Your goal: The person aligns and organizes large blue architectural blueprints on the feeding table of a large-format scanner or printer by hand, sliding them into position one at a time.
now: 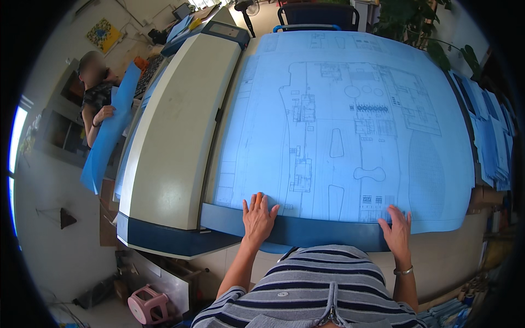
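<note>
A large blue-tinted sheet of line drawings, a blueprint (pixel 344 136), lies spread over the flat bed of a big beige machine. Across its near side runs the machine's dark blue front edge (pixel 317 232). My left hand (pixel 259 220) rests there with fingers stretched onto the blueprint's near left part. Further right, my right hand (pixel 397 228) lies at the same edge, thumb and fingers apart, fingertips at the paper. Neither hand grips anything. The blueprint's right part reaches past the bed, its near right corner curving down.
The machine's long beige cover (pixel 180 126) rises left of the sheet. Beyond it, another person holds a blue sheet (pixel 112 131). Stacked papers (pixel 492 131) stand at the right, a chair (pixel 317 16) at the far end. A pink stool (pixel 149 305) sits at lower left.
</note>
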Motion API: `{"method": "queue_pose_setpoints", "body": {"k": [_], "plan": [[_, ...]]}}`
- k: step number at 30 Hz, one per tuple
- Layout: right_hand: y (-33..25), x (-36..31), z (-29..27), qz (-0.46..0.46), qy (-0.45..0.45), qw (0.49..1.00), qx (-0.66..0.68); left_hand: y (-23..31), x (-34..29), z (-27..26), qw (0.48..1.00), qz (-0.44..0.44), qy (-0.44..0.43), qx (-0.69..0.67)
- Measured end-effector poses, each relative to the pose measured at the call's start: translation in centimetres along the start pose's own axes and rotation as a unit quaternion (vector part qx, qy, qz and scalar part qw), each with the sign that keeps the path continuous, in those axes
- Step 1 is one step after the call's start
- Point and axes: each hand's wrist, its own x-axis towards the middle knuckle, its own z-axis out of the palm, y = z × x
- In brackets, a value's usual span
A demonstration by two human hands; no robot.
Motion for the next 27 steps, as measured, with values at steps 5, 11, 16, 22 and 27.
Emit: {"method": "queue_pose_setpoints", "body": {"k": [5,11,16,22,27], "plan": [[-0.1,0.1,-1.0,0.020,-0.040,0.999,0.012,0.0,-0.4,-0.1,1.000,-0.009,-0.014,-0.009],[-0.5,-0.3,-0.7,0.004,-0.025,0.999,0.020,-0.2,-0.6,0.4,1.000,0.013,0.011,-0.007],[-0.2,-0.7,-0.5,-0.001,-0.007,0.999,0.042,-0.3,-0.9,0.4,0.999,0.026,0.039,-0.013],[-0.6,-0.9,-0.8,0.003,-0.023,1.000,0.020,0.1,-0.8,-0.3,0.999,0.023,0.024,-0.021],[-1.1,-0.8,-1.1,0.008,-0.021,0.999,0.023,-0.2,-1.0,0.0,0.998,0.035,0.051,-0.007]]}}
